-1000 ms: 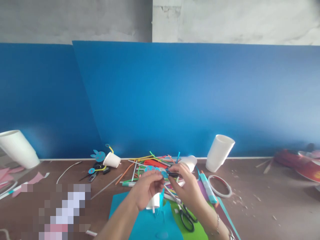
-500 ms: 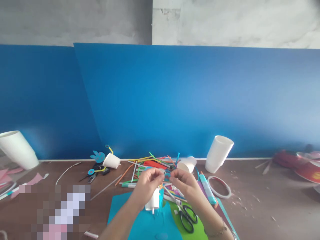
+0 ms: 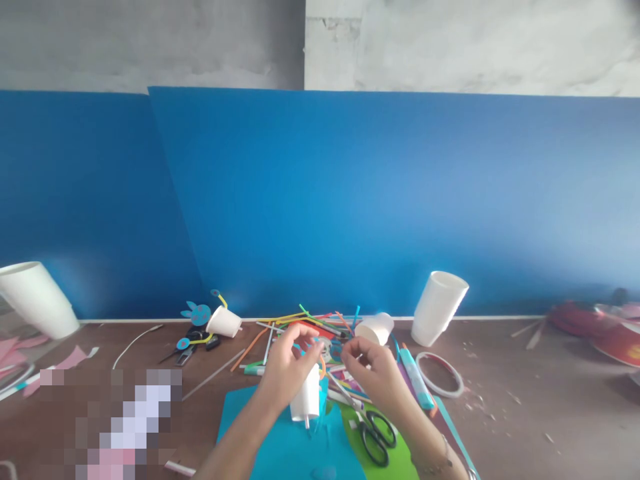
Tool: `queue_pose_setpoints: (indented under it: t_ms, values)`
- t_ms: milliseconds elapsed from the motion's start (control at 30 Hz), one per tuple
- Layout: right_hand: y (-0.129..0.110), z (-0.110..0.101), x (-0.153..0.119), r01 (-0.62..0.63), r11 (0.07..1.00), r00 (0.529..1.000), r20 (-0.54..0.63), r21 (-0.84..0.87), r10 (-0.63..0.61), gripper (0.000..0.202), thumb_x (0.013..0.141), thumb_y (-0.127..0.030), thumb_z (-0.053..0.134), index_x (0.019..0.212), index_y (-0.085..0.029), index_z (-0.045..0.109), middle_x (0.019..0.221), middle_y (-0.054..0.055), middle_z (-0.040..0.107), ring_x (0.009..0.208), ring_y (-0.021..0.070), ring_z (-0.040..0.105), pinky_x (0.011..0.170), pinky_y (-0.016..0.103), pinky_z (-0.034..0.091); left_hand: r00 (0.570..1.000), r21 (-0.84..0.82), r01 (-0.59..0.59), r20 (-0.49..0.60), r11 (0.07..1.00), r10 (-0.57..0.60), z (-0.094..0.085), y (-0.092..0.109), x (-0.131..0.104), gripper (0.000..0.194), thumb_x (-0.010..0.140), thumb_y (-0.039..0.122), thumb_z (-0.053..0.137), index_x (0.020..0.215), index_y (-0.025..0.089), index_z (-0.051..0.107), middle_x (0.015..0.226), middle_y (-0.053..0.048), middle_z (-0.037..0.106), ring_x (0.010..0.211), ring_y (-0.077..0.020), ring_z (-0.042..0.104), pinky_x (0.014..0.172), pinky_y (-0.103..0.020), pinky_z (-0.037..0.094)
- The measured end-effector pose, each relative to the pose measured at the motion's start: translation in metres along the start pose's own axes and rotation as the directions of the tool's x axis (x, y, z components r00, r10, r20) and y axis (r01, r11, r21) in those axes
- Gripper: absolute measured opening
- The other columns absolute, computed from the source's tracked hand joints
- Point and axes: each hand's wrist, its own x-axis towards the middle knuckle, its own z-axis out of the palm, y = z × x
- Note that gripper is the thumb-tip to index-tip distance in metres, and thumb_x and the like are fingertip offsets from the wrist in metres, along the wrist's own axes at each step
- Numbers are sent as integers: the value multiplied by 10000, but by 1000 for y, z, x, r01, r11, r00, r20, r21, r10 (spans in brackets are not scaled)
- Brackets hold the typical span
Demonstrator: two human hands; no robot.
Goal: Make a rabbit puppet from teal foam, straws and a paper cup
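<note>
My left hand is raised above a small white paper cup, its thumb and fingers apart. My right hand is pinched closed at the fingertips; what it holds, if anything, is too small to make out. Small blue paper pieces show between the hands. The cup has a straw stub at its lower end and rests on blue paper. Black-handled scissors lie on green paper below my right hand.
Coloured straws lie behind the hands. A tape ring, a glue tube and stacked cups are at right. A rabbit cutout and a tipped cup are at left. A blue panel stands behind.
My left hand's fingers have opened and moved slightly left, away from my right hand. My right hand has stayed nearly in place, still pinched.
</note>
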Motion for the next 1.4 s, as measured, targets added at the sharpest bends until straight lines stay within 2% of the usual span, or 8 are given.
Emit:
queue_pose_setpoints:
  t_ms: [167, 367, 533, 700, 800, 900, 1100, 1400]
  values:
    - [-3, 0, -5, 202, 964, 977, 99, -172, -188, 103, 747, -177, 533, 661, -184, 588, 662, -2, 609, 640, 140, 516, 568, 238, 362, 976, 56, -153, 166, 987, 142, -5, 8, -2, 73, 781, 245, 604, 749, 195, 647, 817, -11, 611, 822, -165, 571, 644, -226, 389]
    - [2, 11, 0, 33, 999, 999, -4, 28, -33, 165, 774, -323, 557, 770, -164, 601, 690, 9, 600, 526, 109, 446, 487, 233, 337, 985, -269, 138, 135, 953, -104, 10, 1, -2, 219, 766, 377, 607, 708, 171, 566, 568, 30, 528, 538, -115, 486, 531, -221, 361]
    - [5, 19, 1, -43, 955, 999, 0, 294, 45, 315, 696, -452, 658, 639, -156, 565, 544, -29, 504, 500, 98, 417, 471, 223, 315, 973, -482, 232, 108, 845, -205, 23, -1, -5, 286, 738, 440, 621, 692, 180, 514, 530, 47, 492, 495, -98, 449, 511, -210, 352]
    - [2, 15, 1, -75, 906, 993, -51, 417, 105, 358, 656, -507, 694, 661, -158, 609, 578, -5, 576, 552, 123, 483, 526, 236, 372, 991, -120, 132, 52, 984, -126, -14, -5, 7, 259, 782, 450, 539, 790, 192, 566, 690, -11, 599, 640, -155, 548, 574, -231, 382]
    - [6, 9, 6, -98, 930, 986, -93, 355, 140, 334, 631, -480, 707, 624, -165, 596, 533, -9, 559, 516, 124, 459, 491, 241, 347, 981, 431, 195, -91, 881, -173, -51, -20, 20, 211, 764, 389, 533, 659, 208, 556, 645, -14, 598, 686, -185, 565, 601, -248, 344]
    - [14, 7, 10, -116, 942, 979, -125, 316, 163, 300, 614, -440, 711, 609, -174, 573, 521, -9, 556, 493, 123, 446, 472, 246, 326, 939, 492, 307, -15, 814, -345, -68, -39, 27, 406, 671, 372, 613, 360, 208, 408, 334, 21, 385, 447, -167, 481, 512, -264, 288]
    - [22, 10, 8, -21, 996, 993, -112, 89, 31, 203, 714, -364, 628, 651, -178, 578, 534, -24, 527, 495, 125, 437, 481, 251, 336, 862, 323, 425, 142, 845, -487, -43, -59, 27, 242, 594, 307, 659, 449, 191, 505, 367, 40, 468, 359, -111, 410, 421, -231, 277]
    - [24, 28, 35, 312, 882, 950, 106, -353, -294, 188, 841, -197, 463, 707, -174, 592, 750, 36, 598, 761, 181, 552, 698, 286, 420, 879, -44, 448, 204, 893, -431, -14, -56, 28, 203, 595, 274, 714, 707, 155, 594, 501, 38, 554, 436, -86, 453, 420, -202, 302]
